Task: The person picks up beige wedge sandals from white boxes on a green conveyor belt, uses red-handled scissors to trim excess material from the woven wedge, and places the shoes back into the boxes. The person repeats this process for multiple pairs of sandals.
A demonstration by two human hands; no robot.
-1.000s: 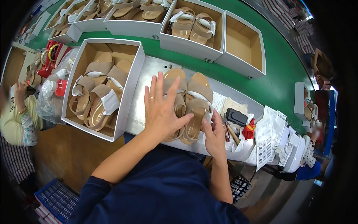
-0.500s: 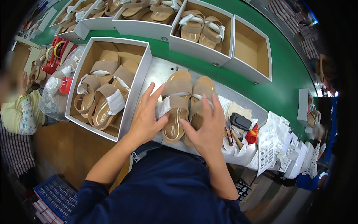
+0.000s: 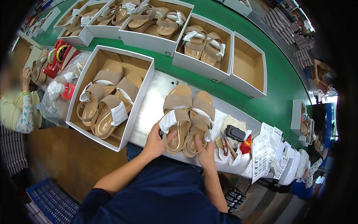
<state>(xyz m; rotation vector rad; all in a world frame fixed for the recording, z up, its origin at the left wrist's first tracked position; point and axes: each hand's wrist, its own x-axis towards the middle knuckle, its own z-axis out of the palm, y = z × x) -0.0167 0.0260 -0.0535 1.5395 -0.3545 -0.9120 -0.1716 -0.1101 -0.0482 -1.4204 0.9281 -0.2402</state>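
Two beige sandals stand side by side on the metal tabletop in front of me, toes pointing away. My left hand (image 3: 155, 142) grips the heel end of the left sandal (image 3: 177, 102), its thumb reaching inside over the insole. At the heel of the right sandal (image 3: 203, 110), my right hand (image 3: 205, 152) is closed the same way, thumb inside. White tissue is wrapped on the ankle straps of both. The fingers under the soles are partly hidden. Left of my hands, a large white shoebox (image 3: 146, 80) holds a similar pair of sandals (image 3: 111, 108).
Several shoeboxes with sandals line the green surface (image 3: 279, 71) beyond, and an empty shoebox (image 3: 249, 58) ends the row. Tools and a black case (image 3: 235, 132) lie at right beside printed sheets (image 3: 265, 149). A red tape dispenser (image 3: 56, 59) and a co-worker (image 3: 22, 108) are at left.
Both hands have moved from above the sandals toward their heels and closed on them, thumbs inside. The whole view has shifted slightly.
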